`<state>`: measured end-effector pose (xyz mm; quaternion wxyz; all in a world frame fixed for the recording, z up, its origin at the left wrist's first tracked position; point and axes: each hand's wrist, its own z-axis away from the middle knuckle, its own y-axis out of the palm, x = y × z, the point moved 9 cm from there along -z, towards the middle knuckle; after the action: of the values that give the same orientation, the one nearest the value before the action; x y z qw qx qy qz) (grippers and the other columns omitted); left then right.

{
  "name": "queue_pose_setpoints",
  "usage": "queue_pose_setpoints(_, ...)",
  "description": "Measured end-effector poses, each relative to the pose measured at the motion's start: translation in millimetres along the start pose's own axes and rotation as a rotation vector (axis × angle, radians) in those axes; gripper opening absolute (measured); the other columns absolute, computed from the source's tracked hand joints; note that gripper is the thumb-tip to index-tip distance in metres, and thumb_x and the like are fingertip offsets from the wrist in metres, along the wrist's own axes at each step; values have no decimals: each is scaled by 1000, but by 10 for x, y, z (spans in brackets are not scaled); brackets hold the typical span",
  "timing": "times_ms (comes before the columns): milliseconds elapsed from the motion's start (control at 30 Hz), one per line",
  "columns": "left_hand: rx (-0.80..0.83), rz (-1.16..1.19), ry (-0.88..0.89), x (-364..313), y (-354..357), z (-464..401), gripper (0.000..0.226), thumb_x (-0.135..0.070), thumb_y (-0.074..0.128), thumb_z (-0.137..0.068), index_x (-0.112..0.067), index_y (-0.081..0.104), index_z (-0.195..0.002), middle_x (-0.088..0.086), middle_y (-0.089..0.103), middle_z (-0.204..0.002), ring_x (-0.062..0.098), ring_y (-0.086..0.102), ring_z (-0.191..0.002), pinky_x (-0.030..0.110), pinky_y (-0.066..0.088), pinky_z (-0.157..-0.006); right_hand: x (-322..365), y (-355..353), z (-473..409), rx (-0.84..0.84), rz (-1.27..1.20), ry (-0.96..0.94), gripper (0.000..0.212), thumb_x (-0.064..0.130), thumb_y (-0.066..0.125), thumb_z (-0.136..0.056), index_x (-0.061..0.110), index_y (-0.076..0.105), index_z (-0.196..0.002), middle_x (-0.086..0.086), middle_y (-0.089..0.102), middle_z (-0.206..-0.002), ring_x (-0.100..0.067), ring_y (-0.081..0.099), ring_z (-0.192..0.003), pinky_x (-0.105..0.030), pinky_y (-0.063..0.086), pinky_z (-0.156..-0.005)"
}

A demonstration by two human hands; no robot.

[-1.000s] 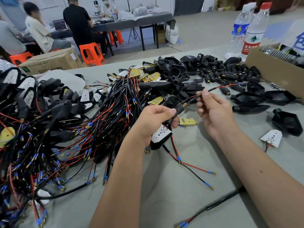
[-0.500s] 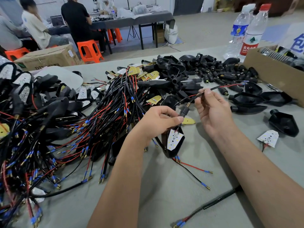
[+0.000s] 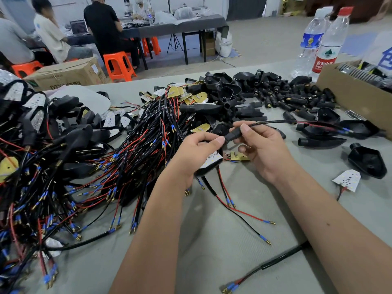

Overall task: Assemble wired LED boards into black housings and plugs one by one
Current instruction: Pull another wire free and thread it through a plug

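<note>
We take the grey table (image 3: 212,251) as our landmark. Across its left side sprawls the biggest thing, a tangle of red and black wires (image 3: 84,166); at its far middle lies a heap of black housings (image 3: 222,96). Above the table's centre our left hand (image 3: 197,151) grips a black housing (image 3: 209,166) with a white LED board (image 3: 212,159) seated inside, while our right hand (image 3: 263,149) pinches the black plug (image 3: 233,135) on its cable.

Cardboard box (image 3: 70,74) reads "DTY"; bottle labels unreadable.
</note>
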<state>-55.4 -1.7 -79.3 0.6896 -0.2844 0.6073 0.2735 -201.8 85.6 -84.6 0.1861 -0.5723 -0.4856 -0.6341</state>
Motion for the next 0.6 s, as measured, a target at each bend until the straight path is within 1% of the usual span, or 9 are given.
queue_pose_setpoints(67, 26, 59, -33, 46, 5, 1, 12, -10, 73, -94, -4, 70, -104, 15, 75, -94, 27, 76, -80, 34, 63, -75, -3, -72, -16, -62, -13, -5, 15, 12, 62, -101, 5, 75, -104, -11, 75, -98, -15, 64, -73, -20, 50, -57)
queue_pose_setpoints(133, 34, 33, -11, 35, 13, 17, 13, -4, 74, -92, -4, 70, -104, 9, 75, -86, 20, 74, -72, 27, 59, -66, -11, -141, -27, -118, 27, -5, 14, 16, 66, -99, 6, 76, -99, -12, 74, -89, -13, 63, -65, -19, 51, -56)
queue_pose_setpoints(167, 26, 0, 11, 23, 9, 15, 15, -3, 76, -90, -6, 71, -104, 8, 76, -84, 19, 73, -71, 28, 59, -67, -16, -168, -32, -142, 47, 1, 14, 19, 68, -97, 7, 77, -95, -12, 73, -83, -12, 62, -60, -18, 52, -56)
queue_pose_setpoints(233, 12, -52, 59, -16, 0, 5, 17, -3, 78, -89, -12, 74, -103, 7, 78, -87, 18, 73, -75, 32, 61, -75, -19, -185, -39, -159, 55, 6, 18, 27, 73, -92, 9, 77, -91, -12, 73, -79, -13, 62, -59, -18, 53, -56)
queue_pose_setpoints(300, 14, -69, 106, -58, 11, 0, 19, -3, 77, -89, -17, 75, -101, 4, 79, -90, 14, 73, -80, 29, 60, -82, -8, -174, -45, -148, 31, 3, 27, 34, 77, -84, 8, 77, -89, -13, 73, -80, -15, 65, -61, -18, 53, -56)
queue_pose_setpoints(367, 25, -74, 127, -70, 41, 5, 20, -2, 75, -90, -19, 74, -100, 0, 78, -89, 12, 72, -81, 28, 60, -82, -2, -163, -44, -144, 3, 4, 34, 37, 79, -79, 5, 75, -90, -13, 73, -80, -15, 66, -61, -18, 53, -55)
queue_pose_setpoints(467, 47, -35, 83, -25, 83, 10, 16, -3, 71, -94, -18, 72, -100, -4, 75, -82, 15, 73, -78, 28, 59, -65, 12, -161, -36, -150, -22, -5, 39, 37, 79, -78, 2, 70, -92, -12, 72, -79, -14, 65, -59, -19, 52, -52)
queue_pose_setpoints(533, 38, -44, 84, -26, 70, 19, 16, -4, 71, -95, -16, 70, -104, -1, 75, -80, 19, 76, -76, 26, 52, -54, 29, -143, -27, -142, -27, -12, 35, 36, 79, -78, 4, 71, -90, -10, 72, -77, -14, 65, -59, -19, 52, -52)
queue_pose_setpoints(600, 39, -38, 107, -54, 65, 29, 17, -3, 70, -95, -15, 71, -106, 0, 75, -79, 22, 76, -75, 24, 45, -47, 48, -124, -15, -132, -26, -11, 31, 35, 78, -79, 6, 72, -88, -9, 72, -76, -13, 65, -59, -19, 52, -52)
